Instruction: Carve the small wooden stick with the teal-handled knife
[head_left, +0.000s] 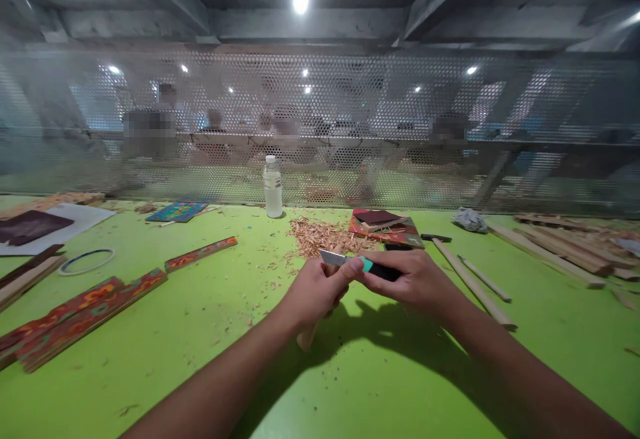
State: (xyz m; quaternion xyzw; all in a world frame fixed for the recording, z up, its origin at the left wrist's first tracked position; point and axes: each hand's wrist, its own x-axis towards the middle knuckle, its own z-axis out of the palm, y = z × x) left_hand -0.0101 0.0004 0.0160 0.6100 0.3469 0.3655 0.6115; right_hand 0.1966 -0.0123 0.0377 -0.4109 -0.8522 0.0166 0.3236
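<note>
Your left hand (314, 294) closed round wooden stick (307, 337), lower end jutting below; your right hand (411, 275) wrapped round knife (382, 270), blade at stick's upper part; beyond your hands on counter (200, 332), shavings (315, 236) and bottle (273, 192), label too small to read

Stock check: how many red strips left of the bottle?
3: rear strip at left, front strip alongside, short strip beyond the front one's far end. None seems hidden.

Left hand (314, 294) beside right hand (411, 278), fingers (380, 285) curled
</note>
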